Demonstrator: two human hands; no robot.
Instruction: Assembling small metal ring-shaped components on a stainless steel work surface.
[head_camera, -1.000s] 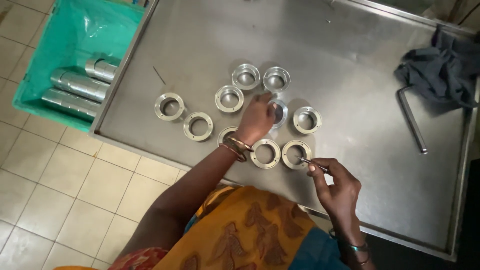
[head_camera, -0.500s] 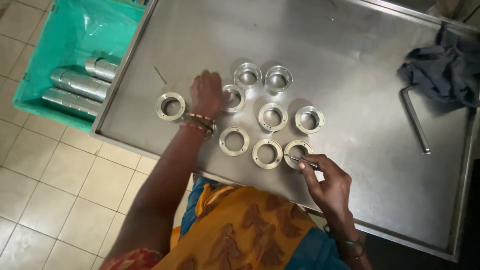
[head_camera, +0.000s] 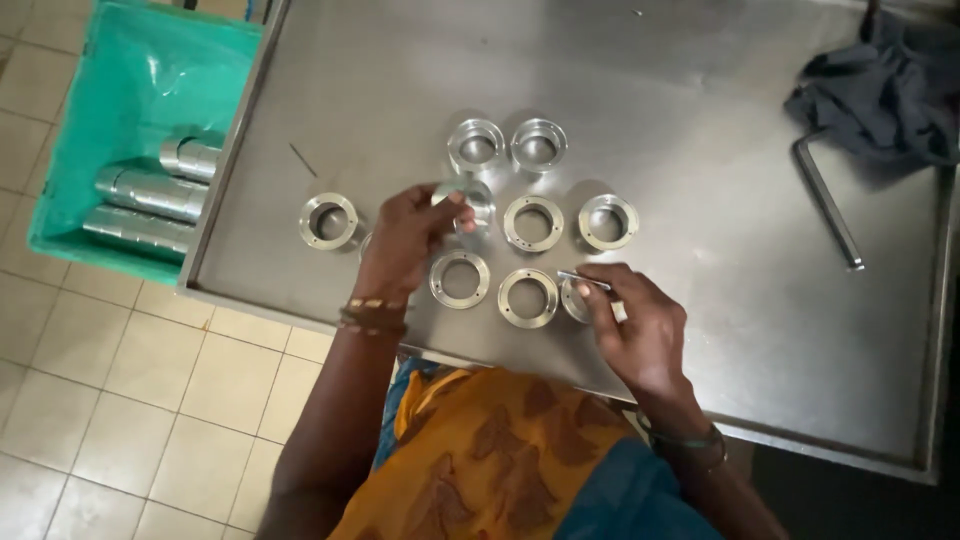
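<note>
Nearest the camera, the person's orange patterned garment (head_camera: 500, 470) fills the bottom of the view. Just beyond it, at about five o'clock of the ring cluster, the right hand (head_camera: 640, 335) rests on the stainless steel tray table (head_camera: 700, 180), its fingers pinched shut around a thin short metal pin tool (head_camera: 585, 281) whose tip lies over the machined metal ring at the near right of the cluster (head_camera: 574, 300); that hand has barely moved over the last second.

The left hand (head_camera: 405, 240) sits at nine o'clock of the cluster. Half a second ago it lay flat farther left, over the rings near the tray's edge; now it has come back toward the centre and its fingertips close on a shiny machined metal ring held tilted on edge (head_camera: 470, 203), lifted off the flat. So one ring has been picked out of the set and is in hand while the others lie flat.

Around it lie more silver machined rings: two in the near row (head_camera: 459, 278) (head_camera: 527, 297), two in the middle row at three o'clock of the held ring (head_camera: 533, 222) (head_camera: 608, 221), a lone ring at nine o'clock (head_camera: 328, 220), and two taller cup-like rings at twelve o'clock (head_camera: 476, 146) (head_camera: 539, 145).

Farther off, at two o'clock, a long steel hex key (head_camera: 826, 200) lies beside a crumpled dark grey cloth (head_camera: 890, 90). At ten o'clock, off the tray, a green plastic crate (head_camera: 120, 90) holds steel cylinders (head_camera: 150, 192).
</note>
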